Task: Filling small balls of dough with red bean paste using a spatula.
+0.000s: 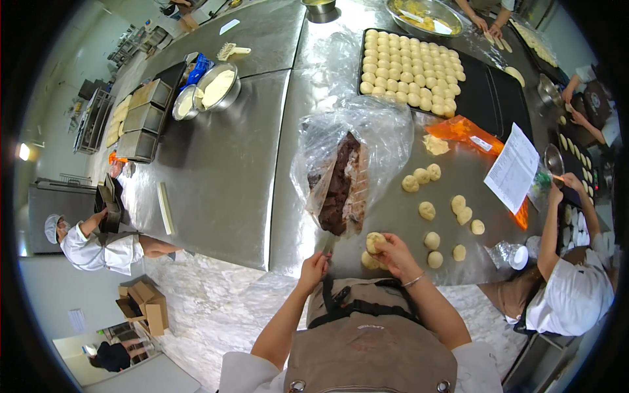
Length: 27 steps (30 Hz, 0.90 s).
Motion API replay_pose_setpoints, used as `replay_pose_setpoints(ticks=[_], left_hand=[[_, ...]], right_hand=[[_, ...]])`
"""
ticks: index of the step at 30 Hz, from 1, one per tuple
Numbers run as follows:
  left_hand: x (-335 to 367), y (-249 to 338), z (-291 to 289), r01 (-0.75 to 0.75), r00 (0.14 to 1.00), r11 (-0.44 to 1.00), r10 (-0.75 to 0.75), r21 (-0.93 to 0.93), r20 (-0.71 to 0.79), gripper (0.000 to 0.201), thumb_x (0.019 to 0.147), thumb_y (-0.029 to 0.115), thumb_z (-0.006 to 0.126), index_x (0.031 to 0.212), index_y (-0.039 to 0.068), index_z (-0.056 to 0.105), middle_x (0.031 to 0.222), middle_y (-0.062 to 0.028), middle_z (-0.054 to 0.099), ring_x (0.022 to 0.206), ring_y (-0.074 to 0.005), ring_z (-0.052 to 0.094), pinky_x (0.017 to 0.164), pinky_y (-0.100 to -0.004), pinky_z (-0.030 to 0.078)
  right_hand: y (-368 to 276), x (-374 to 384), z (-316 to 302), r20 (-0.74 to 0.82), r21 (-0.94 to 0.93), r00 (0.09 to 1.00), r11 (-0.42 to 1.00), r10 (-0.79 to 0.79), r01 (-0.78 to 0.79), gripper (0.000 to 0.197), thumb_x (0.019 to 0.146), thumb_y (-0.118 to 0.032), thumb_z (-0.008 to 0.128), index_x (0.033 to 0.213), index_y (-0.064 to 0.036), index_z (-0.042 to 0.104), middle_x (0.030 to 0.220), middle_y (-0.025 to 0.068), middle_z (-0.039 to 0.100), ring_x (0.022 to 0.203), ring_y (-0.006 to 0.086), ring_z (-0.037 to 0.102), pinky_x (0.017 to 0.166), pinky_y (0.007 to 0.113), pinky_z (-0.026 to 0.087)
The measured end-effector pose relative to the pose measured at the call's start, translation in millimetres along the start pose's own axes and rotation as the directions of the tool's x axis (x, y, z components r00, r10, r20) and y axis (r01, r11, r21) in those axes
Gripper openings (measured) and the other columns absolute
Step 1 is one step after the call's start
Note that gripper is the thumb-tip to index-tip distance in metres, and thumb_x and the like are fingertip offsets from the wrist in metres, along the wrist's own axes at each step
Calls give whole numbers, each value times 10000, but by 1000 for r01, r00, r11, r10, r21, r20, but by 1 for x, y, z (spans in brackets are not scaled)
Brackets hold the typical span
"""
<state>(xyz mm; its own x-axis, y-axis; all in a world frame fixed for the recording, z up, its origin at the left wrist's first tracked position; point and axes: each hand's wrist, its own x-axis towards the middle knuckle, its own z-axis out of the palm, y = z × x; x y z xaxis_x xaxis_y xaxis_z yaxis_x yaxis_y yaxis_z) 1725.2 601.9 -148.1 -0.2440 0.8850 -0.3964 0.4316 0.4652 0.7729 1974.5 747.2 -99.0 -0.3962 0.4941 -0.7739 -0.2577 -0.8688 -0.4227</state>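
At lower centre, the right hand (396, 256) pinches one roundish dough ball (375, 243) in bent fingers; the left hand (313, 270) curls, contents unclear. Right of centre, ten pale dough lumps (426, 210) dot the metal table (216, 187).

Apron (370, 354): taupe-brown cloth, wide across the chest, narrower and gently creased where it meets the surface's near edge.
Print (372, 326): a small, pale mark on the apron's upper part, too small to read.
Belt (367, 306): black webbing across the apron, with a darker bunched bit toward the left.
Eyelets (297, 386): two round, silvery metal rings, one near each side of the apron.
Sleeves (246, 372): white, short and loose, one on each arm, with soft folds.
Forearms (274, 334): bare.
Left grip (314, 270): bare hand.
Right grip (398, 257): bare hand.
Bracelet (414, 281): thin, silvery, around the right wrist.
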Motion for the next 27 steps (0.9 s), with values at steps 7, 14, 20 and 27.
replay_pose_setpoints(ticks=[7, 14, 20, 27], left_hand=[[-10, 56, -16, 544, 838, 481, -266, -687, 477, 226, 1032, 233, 483, 1155, 64, 567, 730, 32, 491, 518, -28, 333, 441, -192, 254], [-14, 96, -1, 272, 954, 701, -107, -659, 279, 356, 1024, 184, 500, 1363, 75, 505, 784, 29, 523, 559, -44, 391, 475, -202, 309], [-15, 107, 6, -399, 894, 865, 440, 304, -79, 536, 897, 17, 542, 1412, 155, 485, 857, -84, 589, 693, -253, 599, 626, -354, 489], [-23, 130, -7, -284, 945, 830, 326, 480, -4, 565, 872, -2, 546, 1410, 157, 483, 883, -124, 586, 730, -293, 628, 623, -371, 499]], right_hand=[[5, 13, -6, -26, 4, 998, 998, -57, 57, 456, 858, 31, 657, 1276, 22, 474, 1110, 115, 613, 967, 211, 652, 790, 320, 587], [-1, 19, 22, 3, 1, 994, 994, -106, 106, 480, 838, 77, 655, 1287, 37, 491, 1147, 119, 618, 998, 210, 649, 841, 304, 570], [-18, 9, 44, 6, 71, 980, 978, -199, 198, 497, 839, 107, 635, 1305, 18, 484, 1175, 101, 608, 1038, 206, 635, 907, 315, 553], [-35, -8, 54, 30, 112, 974, 969, -223, 219, 495, 861, 84, 636, 1322, 6, 474, 1197, 90, 602, 1059, 203, 626, 928, 332, 551]])
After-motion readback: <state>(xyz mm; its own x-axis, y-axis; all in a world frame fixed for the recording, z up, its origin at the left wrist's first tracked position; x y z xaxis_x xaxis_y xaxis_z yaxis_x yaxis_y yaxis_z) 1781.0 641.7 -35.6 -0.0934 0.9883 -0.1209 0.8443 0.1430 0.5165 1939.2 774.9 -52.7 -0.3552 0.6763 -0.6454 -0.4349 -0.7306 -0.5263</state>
